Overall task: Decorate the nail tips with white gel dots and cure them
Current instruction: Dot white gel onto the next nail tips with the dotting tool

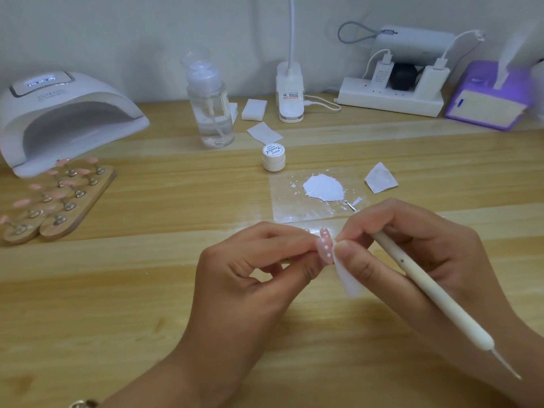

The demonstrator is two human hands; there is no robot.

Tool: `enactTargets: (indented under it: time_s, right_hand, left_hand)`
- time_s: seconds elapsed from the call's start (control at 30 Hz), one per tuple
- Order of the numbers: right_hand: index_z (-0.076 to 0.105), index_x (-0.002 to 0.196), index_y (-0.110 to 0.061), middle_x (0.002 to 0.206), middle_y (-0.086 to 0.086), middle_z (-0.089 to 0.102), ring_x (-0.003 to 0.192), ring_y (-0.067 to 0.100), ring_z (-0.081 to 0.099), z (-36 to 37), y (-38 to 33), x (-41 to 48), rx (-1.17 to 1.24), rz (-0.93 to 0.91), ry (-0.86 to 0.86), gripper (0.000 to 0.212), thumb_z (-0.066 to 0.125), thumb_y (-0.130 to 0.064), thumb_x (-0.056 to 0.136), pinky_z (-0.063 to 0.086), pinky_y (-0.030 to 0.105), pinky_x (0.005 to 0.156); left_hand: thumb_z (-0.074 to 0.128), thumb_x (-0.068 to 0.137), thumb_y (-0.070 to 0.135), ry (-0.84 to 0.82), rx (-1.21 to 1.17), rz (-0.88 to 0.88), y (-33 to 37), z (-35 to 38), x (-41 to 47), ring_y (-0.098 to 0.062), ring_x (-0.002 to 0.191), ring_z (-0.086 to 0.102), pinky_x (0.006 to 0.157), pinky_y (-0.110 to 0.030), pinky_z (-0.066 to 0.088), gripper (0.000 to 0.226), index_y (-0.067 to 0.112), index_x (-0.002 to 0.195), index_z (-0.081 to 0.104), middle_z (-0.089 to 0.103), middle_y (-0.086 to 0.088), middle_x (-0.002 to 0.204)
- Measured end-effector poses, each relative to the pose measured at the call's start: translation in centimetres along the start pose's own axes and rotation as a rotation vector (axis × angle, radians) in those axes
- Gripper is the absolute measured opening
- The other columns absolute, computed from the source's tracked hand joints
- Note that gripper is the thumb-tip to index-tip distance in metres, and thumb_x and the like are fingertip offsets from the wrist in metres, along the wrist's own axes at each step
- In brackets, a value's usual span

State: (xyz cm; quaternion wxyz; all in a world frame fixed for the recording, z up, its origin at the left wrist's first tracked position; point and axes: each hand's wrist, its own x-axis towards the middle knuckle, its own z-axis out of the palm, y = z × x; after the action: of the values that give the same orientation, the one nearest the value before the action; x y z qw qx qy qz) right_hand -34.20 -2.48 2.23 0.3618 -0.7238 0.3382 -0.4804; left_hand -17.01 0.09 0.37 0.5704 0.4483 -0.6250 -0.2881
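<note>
My left hand (250, 269) pinches a pink nail tip (324, 245) that carries several white dots. My right hand (406, 248) holds a white dotting pen (435, 295) between its fingers and pinches a small white wipe (348, 278) against the tip's right edge. The pen's metal point (350, 205) sits near a puddle of white gel (323, 187) on a clear plastic sheet (290, 207). A small white gel pot (273, 157) stands behind the sheet. The white curing lamp (59, 119) sits at the far left, with a wooden stand of pink nail tips (56, 198) in front of it.
A clear pump bottle (210, 113), white pads (254, 108), a loose wipe (265, 132) and a clip lamp base (290, 95) stand at the back. A power strip with chargers (391, 95) and a purple device (488, 101) fill the back right. Another crumpled wipe (381, 178) lies right of the sheet.
</note>
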Motion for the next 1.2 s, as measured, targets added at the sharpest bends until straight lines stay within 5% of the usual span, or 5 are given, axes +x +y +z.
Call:
enactTargets:
  time_s: [0.77, 0.87, 0.97, 1.2]
  right_hand:
    - [0.064, 0.079, -0.012, 0.066, -0.006, 0.066, 0.064, 0.005, 0.061, -0.7, 0.7, 0.5, -0.027, 0.004, 0.082, 0.006, 0.069, -0.012, 0.083, 0.045, 0.01, 0.066]
    - [0.065, 0.081, -0.013, 0.068, -0.006, 0.066, 0.061, 0.001, 0.057, -1.3, 0.9, 0.8, 0.001, -0.005, 0.125, 0.007, 0.071, -0.013, 0.085, 0.043, 0.007, 0.063]
    - [0.063, 0.082, -0.017, 0.067, -0.009, 0.065, 0.059, -0.001, 0.057, -1.9, 1.2, 1.0, 0.035, -0.021, 0.148, 0.009, 0.069, -0.013, 0.088, 0.042, 0.006, 0.063]
    - [0.064, 0.084, -0.018, 0.066, -0.011, 0.067, 0.063, -0.001, 0.057, -2.5, 2.2, 1.3, -0.012, 0.006, 0.178, 0.007, 0.068, -0.017, 0.089, 0.042, 0.006, 0.069]
  left_hand:
    - [0.081, 0.076, 0.021, -0.065, 0.039, -0.021, 0.0, -0.2, -0.1, -0.01, 0.077, 0.069, 0.058, -0.016, 0.045, 0.005, 0.025, 0.08, 0.08, 0.075, 0.012, 0.082]
    - [0.084, 0.074, 0.023, 0.04, 0.04, -0.093, -0.3, -1.2, 0.6, -0.001, 0.069, 0.066, 0.063, -0.014, 0.048, 0.005, 0.026, 0.076, 0.08, 0.076, 0.013, 0.079]
    - [0.082, 0.072, 0.024, 0.131, 0.015, -0.211, -1.0, -2.5, 1.4, -0.012, 0.075, 0.072, 0.075, -0.026, 0.057, 0.011, 0.028, 0.082, 0.081, 0.077, 0.01, 0.08]
    - [0.088, 0.066, 0.019, -0.062, 0.189, -0.341, -2.4, -2.6, 2.7, -0.003, 0.085, 0.064, 0.08, -0.024, 0.045, 0.015, 0.029, 0.074, 0.082, 0.071, 0.014, 0.08]
